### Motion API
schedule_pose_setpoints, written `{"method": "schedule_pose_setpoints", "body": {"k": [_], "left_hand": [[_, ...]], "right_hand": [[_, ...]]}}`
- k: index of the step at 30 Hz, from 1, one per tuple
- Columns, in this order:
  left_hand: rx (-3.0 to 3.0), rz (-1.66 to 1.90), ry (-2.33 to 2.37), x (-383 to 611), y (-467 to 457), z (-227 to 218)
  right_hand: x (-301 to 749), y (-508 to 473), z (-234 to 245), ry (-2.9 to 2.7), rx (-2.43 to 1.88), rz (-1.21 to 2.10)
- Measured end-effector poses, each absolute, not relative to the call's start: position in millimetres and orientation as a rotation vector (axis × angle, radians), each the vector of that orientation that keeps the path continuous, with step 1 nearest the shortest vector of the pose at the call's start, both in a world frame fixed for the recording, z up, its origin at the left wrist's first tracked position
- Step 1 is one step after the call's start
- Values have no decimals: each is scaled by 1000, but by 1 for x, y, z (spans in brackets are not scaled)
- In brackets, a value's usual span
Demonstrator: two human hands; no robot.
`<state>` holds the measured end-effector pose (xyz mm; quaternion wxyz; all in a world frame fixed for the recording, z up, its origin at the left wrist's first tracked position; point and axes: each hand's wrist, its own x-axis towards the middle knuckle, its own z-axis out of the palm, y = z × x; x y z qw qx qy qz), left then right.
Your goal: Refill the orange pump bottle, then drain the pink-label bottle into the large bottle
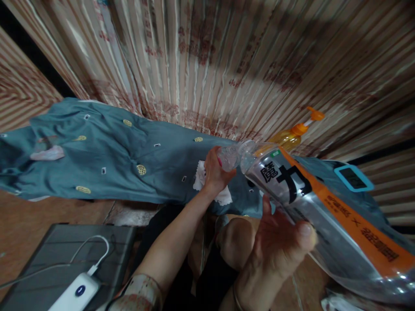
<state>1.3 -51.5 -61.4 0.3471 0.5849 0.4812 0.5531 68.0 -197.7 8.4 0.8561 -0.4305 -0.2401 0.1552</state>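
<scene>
My right hand is closed around a large clear plastic bottle with a silver and orange label. The bottle lies tilted, its neck pointing left toward my left hand. My left hand grips a small clear plastic container, whose exact kind I cannot make out. The bottle's mouth end meets or overlaps this container; whether they touch is unclear. Beneath my left hand, a white scalloped-edge cloth lies on the teal patterned cover. Some of my left fingers are hidden behind the container.
An orange pump bottle stands behind the large bottle. A blue-framed digital device lies to the right. Pale crumpled material is at left. A white power bank with a cable rests on a grey surface. Pleated curtain hangs behind.
</scene>
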Motion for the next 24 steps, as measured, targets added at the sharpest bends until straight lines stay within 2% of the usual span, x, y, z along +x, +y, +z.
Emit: {"method": "schedule_pose_setpoints", "body": {"k": [24], "left_hand": [[1531,1419,1254,5,-54,-58]], "right_hand": [[66,-199,13,-488,-942,311]]}}
